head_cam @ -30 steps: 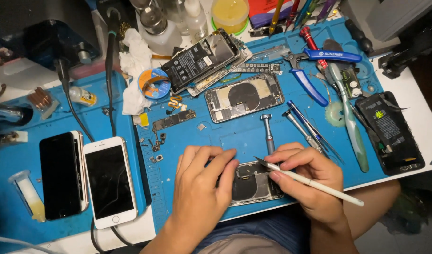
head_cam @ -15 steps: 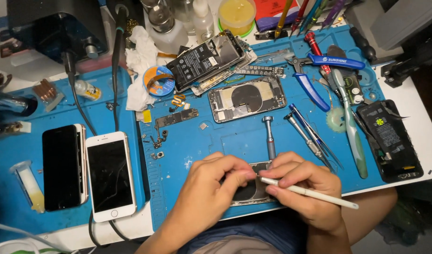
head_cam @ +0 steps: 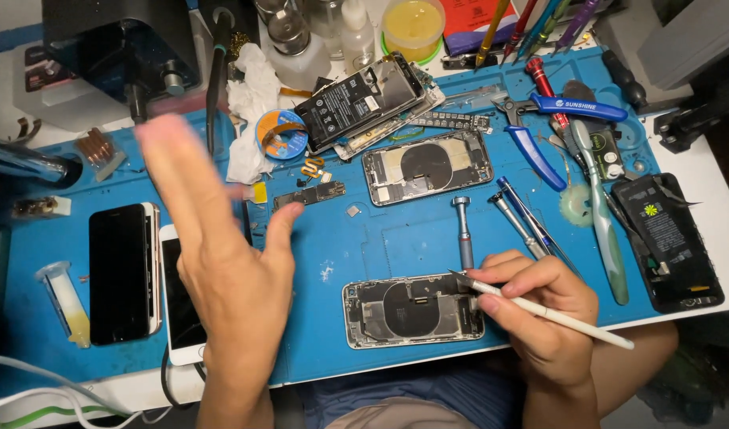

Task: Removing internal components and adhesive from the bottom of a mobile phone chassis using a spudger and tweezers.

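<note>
An opened phone body (head_cam: 408, 310), its back coil and boards exposed, lies on the blue work mat (head_cam: 380, 230) near the front edge. My right hand (head_cam: 539, 318) grips a white pen-like pointed tool (head_cam: 539, 308), whose tip touches the phone's top right corner. My left hand (head_cam: 221, 254) is lifted off the phone, blurred, fingers spread, holding nothing, hovering over a white phone (head_cam: 182, 318) at the left.
A second opened phone (head_cam: 428, 167), a stack of phone parts (head_cam: 368, 99), screwdrivers (head_cam: 464, 230), blue cutters (head_cam: 555, 119), a toothbrush (head_cam: 599, 206), a black battery panel (head_cam: 670, 238), a black phone (head_cam: 122, 274), a tape roll (head_cam: 281, 133) and bottles lie around.
My left hand has let go of the opened phone and swung up and to the left. My right hand keeps the tool tip at the phone.
</note>
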